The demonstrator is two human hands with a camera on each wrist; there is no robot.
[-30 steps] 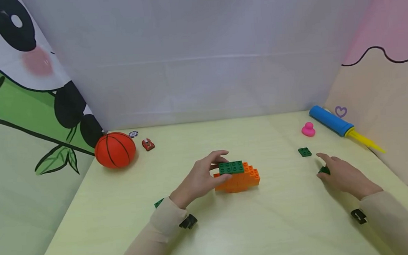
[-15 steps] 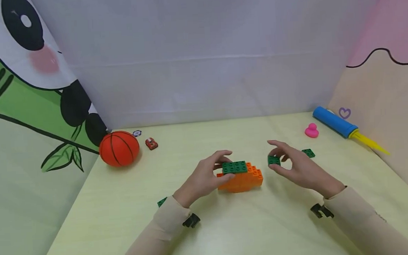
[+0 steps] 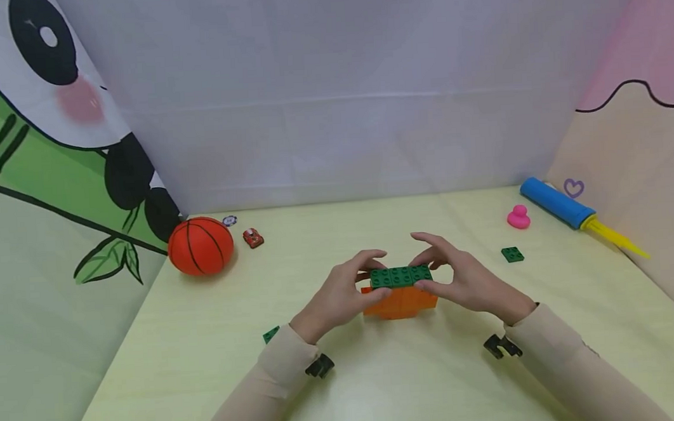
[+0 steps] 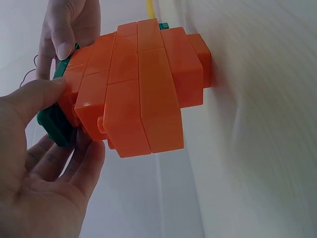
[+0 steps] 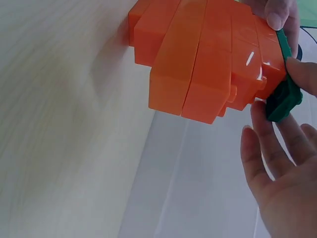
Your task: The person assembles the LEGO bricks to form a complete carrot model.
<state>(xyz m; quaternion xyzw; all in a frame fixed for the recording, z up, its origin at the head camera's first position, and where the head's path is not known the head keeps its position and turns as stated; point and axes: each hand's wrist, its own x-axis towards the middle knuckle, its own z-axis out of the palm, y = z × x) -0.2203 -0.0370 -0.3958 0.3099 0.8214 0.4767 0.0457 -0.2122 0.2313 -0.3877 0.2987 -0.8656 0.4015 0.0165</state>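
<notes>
Yellow table (image 3: pixel 380 386); green brick (image 3: pixel 270 334) half hidden behind left sleeve (image 3: pixel 276 366).

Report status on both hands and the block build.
Left hand grips the orange block build. Right hand pinches a small green block onto its top row. Nothing in the way.

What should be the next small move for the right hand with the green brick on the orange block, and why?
Probably press straight down. The right hand pinches the small green brick at the right end of the green row on the orange block, in line with it, while the left hand steadies the other end. Whether its studs are seated cannot be seen, so a firm push seems wise.
</notes>
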